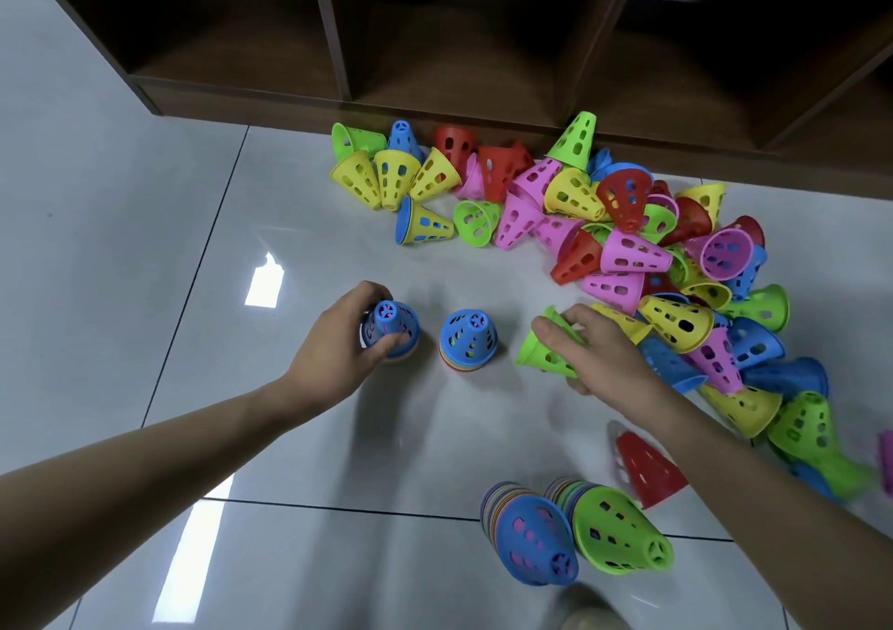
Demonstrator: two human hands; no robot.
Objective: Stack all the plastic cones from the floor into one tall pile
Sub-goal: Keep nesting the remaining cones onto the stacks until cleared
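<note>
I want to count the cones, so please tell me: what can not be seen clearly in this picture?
- Head view: how many cones sit in the blue-topped stack; the left hand covers its side.
- Green cone: partly hidden under the right hand.
- Loose pile: lower cones are buried under others.
- Purple object: cut off by the right edge.
- Near stacks: rims too thin to count.

Both arms reach in from the frame's bottom; left hand [338, 339] curls in a grip at center-left, right hand [587, 347] pinches at center-right.
</note>
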